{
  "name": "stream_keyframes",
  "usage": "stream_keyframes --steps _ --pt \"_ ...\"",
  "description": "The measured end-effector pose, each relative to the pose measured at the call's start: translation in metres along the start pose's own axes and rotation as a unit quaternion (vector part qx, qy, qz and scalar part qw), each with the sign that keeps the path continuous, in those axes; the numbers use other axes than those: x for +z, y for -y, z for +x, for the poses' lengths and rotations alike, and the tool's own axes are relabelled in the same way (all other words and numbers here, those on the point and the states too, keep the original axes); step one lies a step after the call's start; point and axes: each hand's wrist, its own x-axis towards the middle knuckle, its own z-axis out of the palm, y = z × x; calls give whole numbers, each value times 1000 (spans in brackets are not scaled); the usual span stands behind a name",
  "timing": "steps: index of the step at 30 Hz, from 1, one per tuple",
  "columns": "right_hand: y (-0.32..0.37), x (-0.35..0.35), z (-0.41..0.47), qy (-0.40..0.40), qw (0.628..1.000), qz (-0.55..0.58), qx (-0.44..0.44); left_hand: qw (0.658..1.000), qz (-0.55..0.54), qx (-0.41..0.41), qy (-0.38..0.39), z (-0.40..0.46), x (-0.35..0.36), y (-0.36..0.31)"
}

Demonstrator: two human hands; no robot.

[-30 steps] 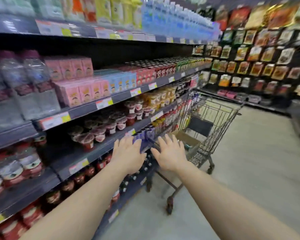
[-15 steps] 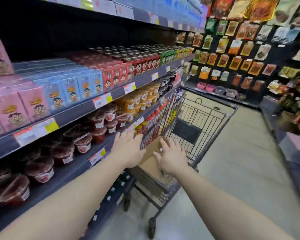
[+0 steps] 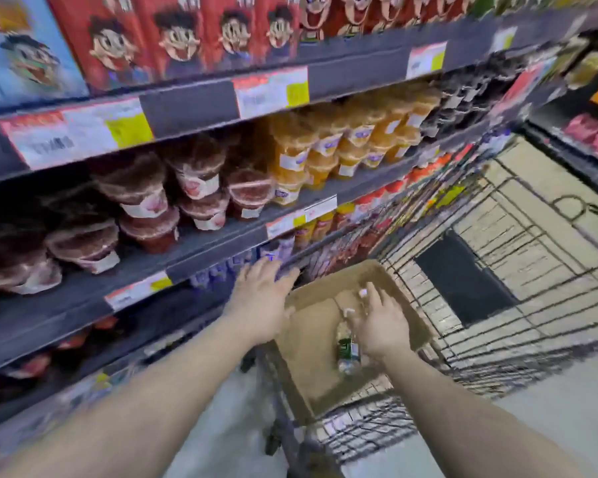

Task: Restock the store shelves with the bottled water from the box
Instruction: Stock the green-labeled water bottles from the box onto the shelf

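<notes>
Both hands, left hand (image 3: 261, 298) and right hand (image 3: 377, 326), hover open-fingered over the box (image 3: 311, 367) where a bottle (image 3: 347, 346) lies, probably heavy and slick, best gripped round its middle.

Both my arms stretch forward, bare to the wrist, forearms running up from the bottom corners and drawing closer toward the hands. My left hand (image 3: 261, 298) is held palm down with the fingers straight and slightly spread, pointing ahead and a little right. My right hand (image 3: 377, 326) sits lower and just beside it, back of the hand up, fingers loose and fanned, tips angled forward. Neither hand grips anything; motion blur softens both.
</notes>
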Motion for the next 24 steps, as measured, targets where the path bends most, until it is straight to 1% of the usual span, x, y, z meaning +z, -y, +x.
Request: stream_keyframes --steps 3,5,10,13,16,20,24 --pt "-48 13 45 45 999 0 17 998 -26 -33 45 37 36 -29" --pt "-66 26 68 73 997 4 27 996 -38 -44 69 56 54 -45" --pt "-89 74 108 160 985 46 49 989 -59 -73 118 94 97 -66" --pt "-97 108 130 206 971 83 87 983 -63 -87 149 109 124 -70" --pt "-105 146 148 243 957 110 117 979 -75 -104 160 115 157 -65" --pt "-111 182 160 273 949 101 122 975 -80 -114 172 113 192 -55" --pt "-105 194 167 262 950 112 125 969 -109 -129 180 111 203 -55"
